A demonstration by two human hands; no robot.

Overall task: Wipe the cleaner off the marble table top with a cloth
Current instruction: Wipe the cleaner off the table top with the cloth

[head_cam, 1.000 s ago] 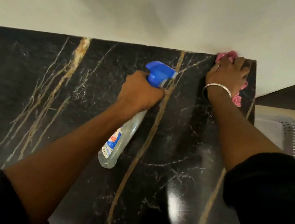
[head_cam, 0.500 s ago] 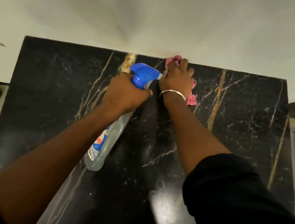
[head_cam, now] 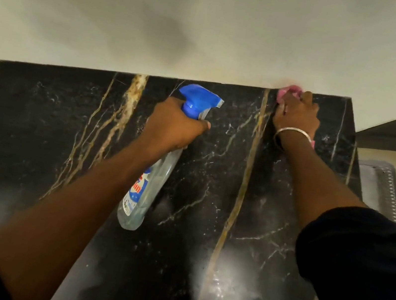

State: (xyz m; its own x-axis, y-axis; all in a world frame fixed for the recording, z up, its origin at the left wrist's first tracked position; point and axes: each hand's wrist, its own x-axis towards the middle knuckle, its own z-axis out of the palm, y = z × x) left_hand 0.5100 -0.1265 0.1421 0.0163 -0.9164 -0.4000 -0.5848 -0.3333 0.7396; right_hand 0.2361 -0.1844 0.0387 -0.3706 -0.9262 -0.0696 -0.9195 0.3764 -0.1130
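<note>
The pink cloth (head_cam: 290, 91) is held bunched under the right hand (head_cam: 297, 115), whose grip is closed round it, fingers curled and pressed down. It is found on the back edge of the black marble table (head_cam: 38, 128), touching the wall (head_cam: 213, 21), just right of a long gold vein (head_cam: 249, 158).

A second ago the cloth was noted at the far right corner; half a second ago it was left of that vein, beside the spray head. It has since been brought back to the right. A to-and-fro stroke along the back edge is thereby indicated.

The left hand (head_cam: 176, 126) is unchanged: its grip is closed round the neck of the spray bottle (head_cam: 150, 186), which is held tilted over the middle of the table.

It is judged that only the rear strip is being worked. A pale sheen is seen on the near part of the surface; whether it is cleaner or glare cannot be told. Most of the top is judged still to be wiped.
</note>
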